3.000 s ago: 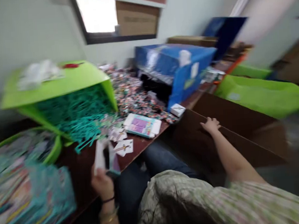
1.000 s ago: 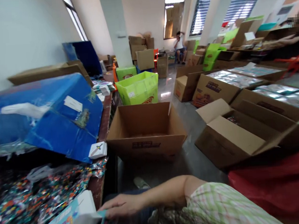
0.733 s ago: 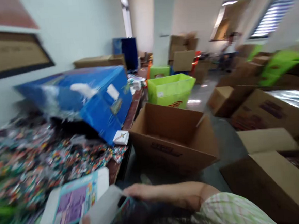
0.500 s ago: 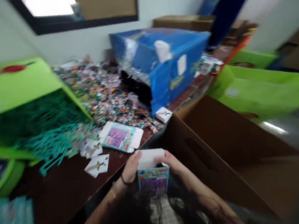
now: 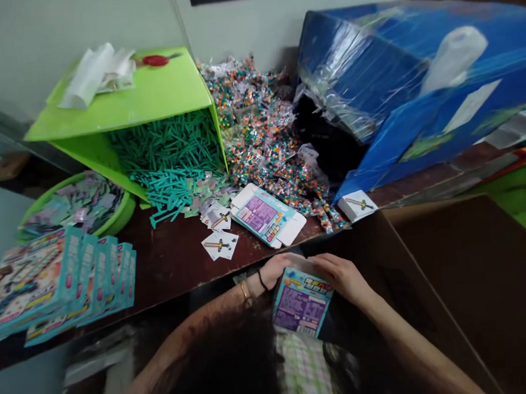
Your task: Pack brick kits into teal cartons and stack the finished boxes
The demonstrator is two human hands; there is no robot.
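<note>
A small teal and purple printed carton (image 5: 303,302) is upright in front of my body, its top end toward the table. My left hand (image 5: 274,269) grips its upper left corner, fingers partly hidden behind it. At the upper right, my right hand (image 5: 343,275) is closed on the top edge, by the white flap. A second carton, flattened with white end flaps (image 5: 264,216), lies on the table just beyond. To its left are loose square cards with a sword picture (image 5: 220,244). A white stack of such cards (image 5: 357,205) sits at the table's edge.
Teal boxes (image 5: 93,281) are stacked at left, beside a green basin (image 5: 131,209) of small packets. A lime bin (image 5: 126,113) on its side spills teal sticks (image 5: 167,188). Colourful packets (image 5: 262,131) heap by a blue box (image 5: 385,86). A brown cardboard box (image 5: 469,254) stands right.
The view has swung left and downward, bringing the stacked teal boxes and basin into sight. The carton in my hands now tilts, and its white flap shows less.
</note>
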